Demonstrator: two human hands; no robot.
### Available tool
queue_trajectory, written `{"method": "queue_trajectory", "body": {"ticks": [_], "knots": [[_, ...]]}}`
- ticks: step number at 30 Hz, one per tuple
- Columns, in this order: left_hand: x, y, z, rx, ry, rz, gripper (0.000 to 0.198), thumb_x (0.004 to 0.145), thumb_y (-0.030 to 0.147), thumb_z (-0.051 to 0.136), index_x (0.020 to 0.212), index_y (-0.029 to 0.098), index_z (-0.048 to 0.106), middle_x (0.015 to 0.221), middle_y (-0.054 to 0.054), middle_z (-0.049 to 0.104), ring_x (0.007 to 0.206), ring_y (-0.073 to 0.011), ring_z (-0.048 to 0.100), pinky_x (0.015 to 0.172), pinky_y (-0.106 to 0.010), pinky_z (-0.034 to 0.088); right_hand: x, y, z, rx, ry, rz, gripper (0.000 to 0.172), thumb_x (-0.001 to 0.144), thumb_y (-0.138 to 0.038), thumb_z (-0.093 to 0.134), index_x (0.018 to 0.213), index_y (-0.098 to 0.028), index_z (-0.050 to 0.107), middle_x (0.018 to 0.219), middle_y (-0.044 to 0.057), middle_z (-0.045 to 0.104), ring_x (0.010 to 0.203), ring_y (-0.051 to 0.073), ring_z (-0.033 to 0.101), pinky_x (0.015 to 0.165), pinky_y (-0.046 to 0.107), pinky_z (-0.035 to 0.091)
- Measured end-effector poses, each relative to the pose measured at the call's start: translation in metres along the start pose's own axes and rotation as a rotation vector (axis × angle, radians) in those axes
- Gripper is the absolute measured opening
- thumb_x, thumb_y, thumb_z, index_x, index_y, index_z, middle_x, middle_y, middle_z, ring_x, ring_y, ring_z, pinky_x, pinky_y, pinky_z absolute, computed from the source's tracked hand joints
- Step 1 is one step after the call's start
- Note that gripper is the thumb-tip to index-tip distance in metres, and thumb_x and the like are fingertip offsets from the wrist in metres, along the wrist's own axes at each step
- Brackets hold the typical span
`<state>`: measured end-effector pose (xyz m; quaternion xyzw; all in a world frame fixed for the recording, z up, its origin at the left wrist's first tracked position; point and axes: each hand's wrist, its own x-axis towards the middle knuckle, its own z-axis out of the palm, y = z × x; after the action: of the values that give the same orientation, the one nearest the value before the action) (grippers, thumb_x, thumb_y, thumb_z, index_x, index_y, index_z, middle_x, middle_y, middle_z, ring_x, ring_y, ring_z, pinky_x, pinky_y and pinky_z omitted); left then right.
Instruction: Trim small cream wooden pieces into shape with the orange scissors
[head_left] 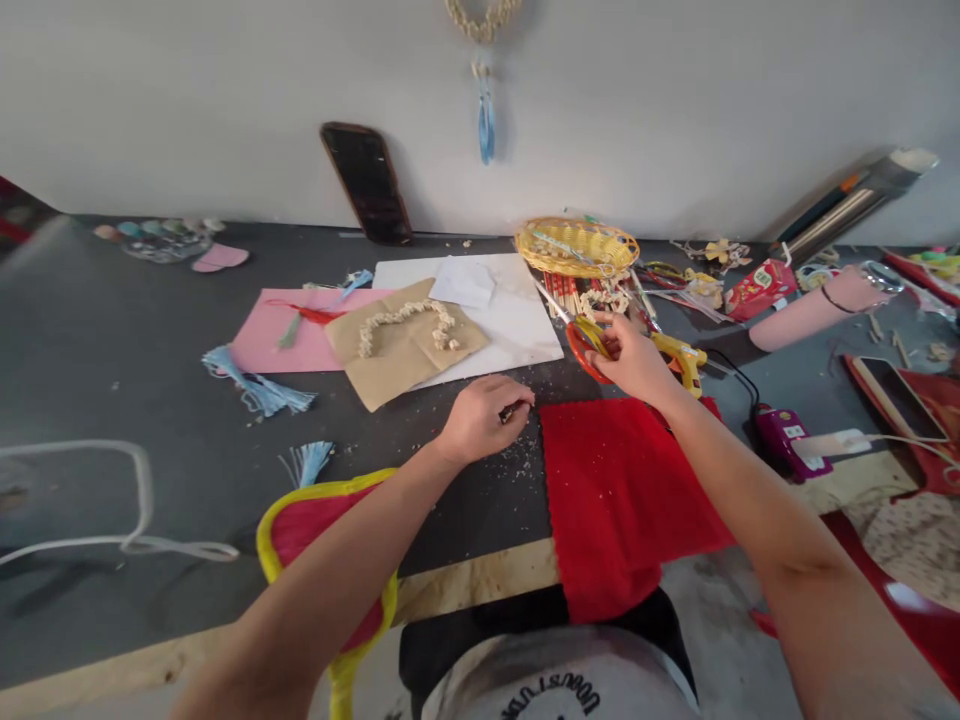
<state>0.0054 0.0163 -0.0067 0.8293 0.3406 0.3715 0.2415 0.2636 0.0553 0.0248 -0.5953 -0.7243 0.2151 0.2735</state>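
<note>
My left hand [480, 420] rests on the dark table [135, 380], fingers pinched on a small dark piece at its fingertips, among pale crumbs. My right hand [634, 358] grips red-and-yellow-handled scissors [581, 340], blades pointing up-left toward the white sheet [517, 320]. A red felt cloth [615, 490] lies in front of me, hanging over the table's near edge, just below my right hand and to the right of my left hand.
Brown paper [390, 360] bearing a string of pale shells lies on pink paper [274, 340]. A yellow basket [576, 248], glue gun [682, 360], pink roll [814, 310], phone [896, 395], blue tassels [259, 390] and a leaning dark phone [367, 180] crowd the table.
</note>
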Motion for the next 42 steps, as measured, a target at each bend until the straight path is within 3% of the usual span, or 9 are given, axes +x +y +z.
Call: {"method": "queue_trajectory", "body": {"ticks": [4, 7, 10, 13, 21, 27, 34, 39, 42], "knots": [[0.0, -0.004, 0.003, 0.042, 0.009, 0.005, 0.021, 0.074, 0.01, 0.056, 0.083, 0.02, 0.072, 0.078, -0.007, 0.072, 0.074, -0.0213, 0.063, 0.073, -0.034, 0.047, -0.029, -0.005, -0.001, 0.603, 0.008, 0.066, 0.055, 0.079, -0.034, 0.061, 0.129, -0.029, 0.038, 0.099, 0.003, 0.064, 0.072, 0.015, 0.064, 0.063, 0.031, 0.054], [-0.001, -0.006, 0.001, 0.015, 0.038, -0.058, 0.02, 0.076, 0.012, 0.056, 0.081, 0.02, 0.073, 0.08, -0.007, 0.072, 0.077, -0.0216, 0.064, 0.076, -0.035, 0.048, -0.05, -0.006, 0.01, 0.791, 0.049, 0.104, 0.056, 0.076, -0.034, 0.067, 0.126, -0.032, 0.04, 0.1, 0.001, 0.062, 0.075, 0.014, 0.062, 0.063, 0.029, 0.052], [-0.001, -0.009, -0.005, -0.039, 0.094, -0.162, 0.025, 0.079, 0.01, 0.051, 0.087, 0.02, 0.073, 0.084, -0.007, 0.071, 0.082, -0.0212, 0.064, 0.078, -0.035, 0.049, -0.064, -0.004, 0.025, 0.835, 0.143, 0.112, 0.068, 0.066, -0.032, 0.077, 0.124, -0.035, 0.042, 0.091, -0.004, 0.056, 0.07, 0.012, 0.057, 0.062, 0.026, 0.05], [0.002, -0.011, -0.007, 0.022, 0.122, -0.206, 0.031, 0.079, 0.008, 0.049, 0.096, 0.02, 0.072, 0.088, -0.008, 0.071, 0.084, -0.0224, 0.064, 0.079, -0.038, 0.05, -0.069, -0.004, 0.036, 0.826, 0.097, 0.085, 0.075, 0.067, -0.037, 0.077, 0.131, -0.037, 0.038, 0.082, -0.006, 0.049, 0.063, 0.011, 0.05, 0.059, 0.026, 0.049], [0.001, 0.0, 0.011, 0.445, -0.265, 0.063, 0.037, 0.094, 0.029, 0.048, 0.124, 0.014, 0.063, 0.129, -0.015, 0.063, 0.125, -0.0268, 0.054, 0.105, -0.045, 0.045, -0.067, -0.005, 0.034, 0.937, 0.131, 0.106, 0.065, 0.069, -0.029, 0.077, 0.126, -0.035, 0.047, 0.083, -0.006, 0.047, 0.07, 0.01, 0.046, 0.066, 0.023, 0.048], [-0.004, 0.015, -0.006, 0.484, -0.256, 0.132, 0.027, 0.094, 0.026, 0.049, 0.109, 0.015, 0.068, 0.112, -0.013, 0.07, 0.109, -0.0236, 0.064, 0.096, -0.041, 0.05, -0.072, -0.007, 0.034, 1.01, 0.104, 0.106, 0.064, 0.069, -0.027, 0.078, 0.125, -0.04, 0.049, 0.092, -0.005, 0.049, 0.078, 0.01, 0.05, 0.075, 0.025, 0.05], [0.04, 0.003, -0.017, 0.475, -0.16, 0.127, 0.023, 0.093, 0.021, 0.048, 0.094, 0.017, 0.071, 0.085, -0.008, 0.073, 0.083, -0.0212, 0.066, 0.081, -0.037, 0.048, -0.069, -0.006, 0.026, 1.076, 0.137, 0.145, 0.056, 0.075, -0.031, 0.074, 0.124, -0.036, 0.047, 0.093, -0.003, 0.05, 0.07, 0.009, 0.048, 0.061, 0.023, 0.046], [0.09, -0.028, -0.007, 0.567, -0.194, -0.062, 0.039, 0.089, 0.023, 0.05, 0.126, 0.02, 0.061, 0.134, -0.013, 0.06, 0.119, -0.0292, 0.055, 0.099, -0.047, 0.041, -0.067, -0.004, 0.025, 1.126, 0.131, 0.17, 0.053, 0.075, -0.033, 0.073, 0.121, -0.034, 0.047, 0.091, -0.003, 0.049, 0.066, 0.008, 0.048, 0.055, 0.022, 0.042], [0.12, -0.04, 0.005, 0.604, -0.246, -0.213, 0.039, 0.088, 0.026, 0.051, 0.125, 0.02, 0.062, 0.129, -0.011, 0.064, 0.12, -0.0298, 0.054, 0.1, -0.046, 0.04, -0.067, -0.005, 0.023, 1.137, 0.134, 0.193, 0.059, 0.071, -0.029, 0.077, 0.122, -0.035, 0.046, 0.091, -0.004, 0.05, 0.068, 0.009, 0.049, 0.055, 0.022, 0.043]]}}
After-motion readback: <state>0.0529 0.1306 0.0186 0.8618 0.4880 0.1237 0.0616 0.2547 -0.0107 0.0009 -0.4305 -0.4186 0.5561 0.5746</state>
